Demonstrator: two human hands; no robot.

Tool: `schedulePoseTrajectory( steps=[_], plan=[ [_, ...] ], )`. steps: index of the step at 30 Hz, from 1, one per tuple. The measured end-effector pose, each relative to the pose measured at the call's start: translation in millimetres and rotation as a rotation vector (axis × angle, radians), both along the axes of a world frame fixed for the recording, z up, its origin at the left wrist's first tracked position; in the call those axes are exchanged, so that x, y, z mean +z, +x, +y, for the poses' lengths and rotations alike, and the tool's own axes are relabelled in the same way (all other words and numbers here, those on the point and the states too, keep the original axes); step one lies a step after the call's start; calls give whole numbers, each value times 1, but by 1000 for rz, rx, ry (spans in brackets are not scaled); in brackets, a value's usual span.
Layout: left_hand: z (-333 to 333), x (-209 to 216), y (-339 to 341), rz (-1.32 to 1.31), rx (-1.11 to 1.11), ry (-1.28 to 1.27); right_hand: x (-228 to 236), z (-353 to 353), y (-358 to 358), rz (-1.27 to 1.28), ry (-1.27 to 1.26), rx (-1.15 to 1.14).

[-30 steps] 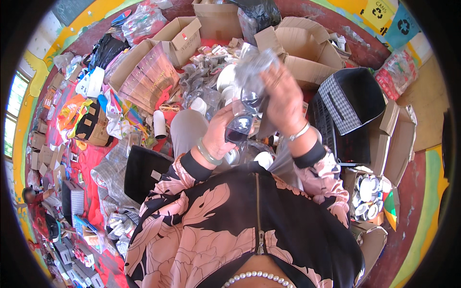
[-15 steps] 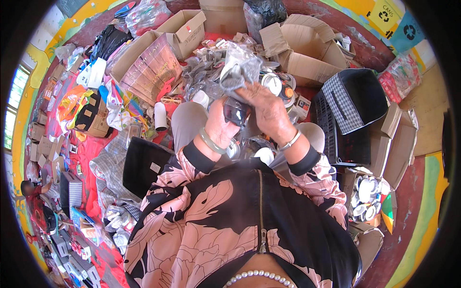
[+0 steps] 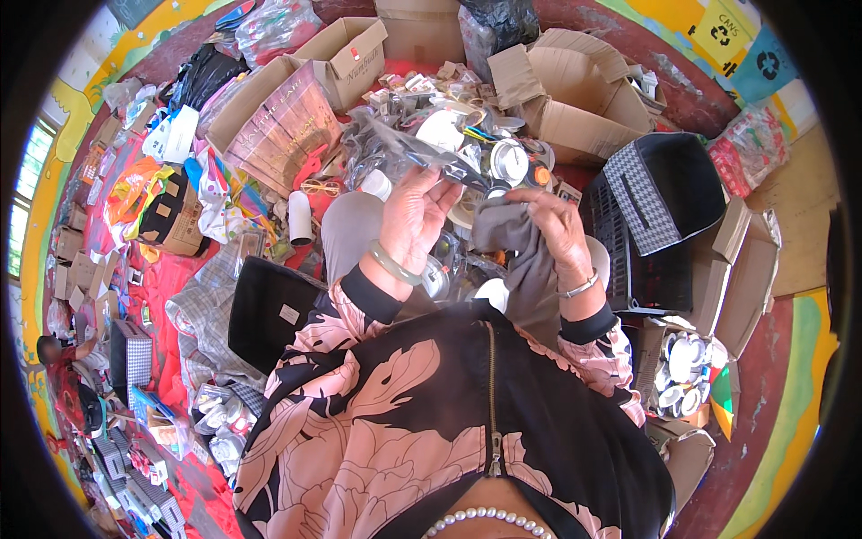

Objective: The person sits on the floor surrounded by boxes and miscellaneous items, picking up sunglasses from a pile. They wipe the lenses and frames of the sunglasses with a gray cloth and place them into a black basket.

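My left hand (image 3: 416,216), a pale bangle at its wrist, is closed on dark-lensed sunglasses (image 3: 461,172). A strip of clear plastic (image 3: 400,142) trails from beside its fingertips; I cannot tell whether the hand holds that too. To the right, my right hand (image 3: 557,226) pinches a grey cloth (image 3: 514,229) by its upper part, and the cloth hangs down over my lap. The cloth's top comes close to the end of the sunglasses. Beyond both hands lies a heap of white round lids (image 3: 509,162), clear plastic wraps and small boxes.
Open cardboard boxes (image 3: 584,85) stand behind the heap. At right are a black bin with a checked side (image 3: 642,193) and a carton of white round pieces (image 3: 687,364). A black open box (image 3: 269,310) sits left of my knees. Another person (image 3: 67,359) is at far left.
My hands have moved apart. The grey cloth, bunched up with clear plastic before, now hangs loose from my right hand, lower and to the right. The sunglasses have risen in my left hand.
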State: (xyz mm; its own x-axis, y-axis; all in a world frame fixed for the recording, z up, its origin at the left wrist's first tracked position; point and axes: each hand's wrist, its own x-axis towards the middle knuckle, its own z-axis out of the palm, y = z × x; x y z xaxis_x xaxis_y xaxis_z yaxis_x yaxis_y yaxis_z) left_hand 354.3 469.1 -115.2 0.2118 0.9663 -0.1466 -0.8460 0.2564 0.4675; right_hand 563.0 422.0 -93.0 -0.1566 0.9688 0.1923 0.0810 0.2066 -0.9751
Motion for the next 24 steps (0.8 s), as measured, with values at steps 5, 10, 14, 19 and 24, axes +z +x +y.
schedulePoseTrajectory(
  steps=[5, 10, 14, 19, 24],
  plan=[
    [-1, -2, 2, 89, 18, 69, -6, 4, -16, -236, 51, -166],
    [-15, 16, 19, 190, 64, 77, -22, 14, -24, -148, 84, -254],
    [-14, 4, 17, 223, 90, 111, -32, 16, -23, 290, -177, -275],
    [-5, 21, 0, 206, 168, 188, -27, 9, -12, 547, -307, -290],
    [2, 24, -13, 171, 214, 167, -28, 5, -10, 524, -311, -321]
  ],
)
